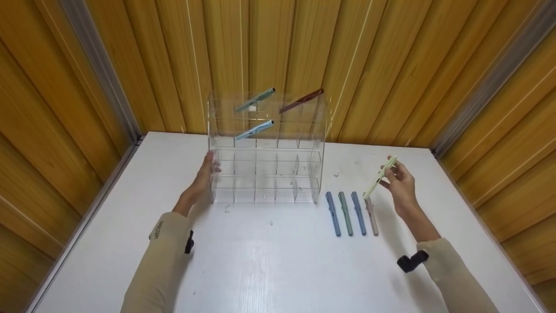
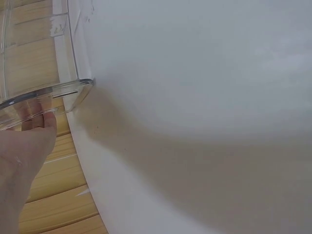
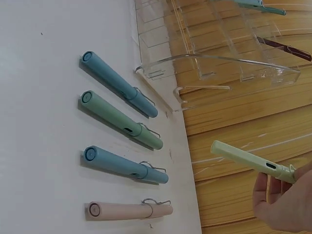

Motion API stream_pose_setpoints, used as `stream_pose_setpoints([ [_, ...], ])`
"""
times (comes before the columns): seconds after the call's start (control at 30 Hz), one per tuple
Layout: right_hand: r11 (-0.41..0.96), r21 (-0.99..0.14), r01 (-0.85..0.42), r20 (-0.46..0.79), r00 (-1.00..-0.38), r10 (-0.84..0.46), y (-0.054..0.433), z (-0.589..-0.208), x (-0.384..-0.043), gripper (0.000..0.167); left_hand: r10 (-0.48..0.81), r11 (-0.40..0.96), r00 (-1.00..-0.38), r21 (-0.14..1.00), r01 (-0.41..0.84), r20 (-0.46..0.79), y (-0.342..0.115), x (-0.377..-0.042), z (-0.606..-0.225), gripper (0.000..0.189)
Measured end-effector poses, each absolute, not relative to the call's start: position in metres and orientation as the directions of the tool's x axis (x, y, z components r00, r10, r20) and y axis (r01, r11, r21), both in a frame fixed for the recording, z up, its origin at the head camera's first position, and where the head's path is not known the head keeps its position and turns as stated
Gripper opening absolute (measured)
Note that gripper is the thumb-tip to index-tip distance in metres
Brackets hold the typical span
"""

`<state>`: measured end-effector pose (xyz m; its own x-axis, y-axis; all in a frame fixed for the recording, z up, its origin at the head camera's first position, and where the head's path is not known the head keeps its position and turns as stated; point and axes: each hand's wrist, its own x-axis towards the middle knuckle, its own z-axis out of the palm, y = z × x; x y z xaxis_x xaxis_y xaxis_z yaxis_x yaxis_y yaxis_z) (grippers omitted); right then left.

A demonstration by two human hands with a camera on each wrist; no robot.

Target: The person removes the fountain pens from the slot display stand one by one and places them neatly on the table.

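Note:
A clear acrylic pen rack point(image 1: 266, 201) with tiered compartments stands at the back middle of the table. My left hand point(image 1: 203, 174) grips its left side, some fingers showing through the clear plastic; the left wrist view shows the hand point(image 2: 27, 146) at the rack's side panel point(image 2: 73, 87). Off to the rack's right, my right hand point(image 1: 402, 187) pinches a pale green pen point(image 1: 378, 179) by its clip end, raised and tilted. In the right wrist view, the pale green pen point(image 3: 248, 158) points its free end toward the rack.
A row of pens lies right of the rack: a blue pen point(image 1: 333, 214), a green pen point(image 1: 345, 214), another blue pen point(image 1: 359, 214) and a pinkish pen point(image 1: 372, 219). In the rack's upper tiers lean a teal pen point(image 1: 255, 100), a dark red pen point(image 1: 302, 100) and a light blue pen point(image 1: 255, 129).

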<state>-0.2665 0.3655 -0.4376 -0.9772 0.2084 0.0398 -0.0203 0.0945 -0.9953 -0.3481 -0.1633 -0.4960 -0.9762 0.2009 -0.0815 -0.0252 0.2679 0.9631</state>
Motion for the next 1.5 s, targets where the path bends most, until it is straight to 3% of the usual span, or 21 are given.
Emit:
stream_pose_setpoints([
  [0.53, 0.247, -0.965, 0.093, -0.043, -0.979, 0.199, 0.376, -0.462, -0.273, 0.059, 0.208, 0.248, -0.974, 0.968, -0.036, -0.09, -0.164, -0.348, -0.495, 0.08],
  [0.8, 0.453, -0.879, 0.147, -0.066, -0.98, 0.188, 0.378, -0.472, -0.27, 0.053, 0.212, 0.237, -0.975, 0.972, -0.007, -0.059, -0.163, -0.346, -0.496, 0.073],
  [1.0, 0.456, -0.876, 0.159, -0.062, -0.974, 0.219, 0.382, -0.481, -0.27, 0.052, 0.207, 0.251, -0.974, 0.967, -0.036, -0.09, -0.164, -0.348, -0.497, 0.079],
  [1.5, 0.546, -0.83, 0.117, -0.038, -0.987, 0.154, 0.394, -0.502, -0.267, 0.048, 0.168, 0.264, -0.978, 0.962, -0.074, -0.121, -0.162, -0.346, -0.497, 0.082],
])
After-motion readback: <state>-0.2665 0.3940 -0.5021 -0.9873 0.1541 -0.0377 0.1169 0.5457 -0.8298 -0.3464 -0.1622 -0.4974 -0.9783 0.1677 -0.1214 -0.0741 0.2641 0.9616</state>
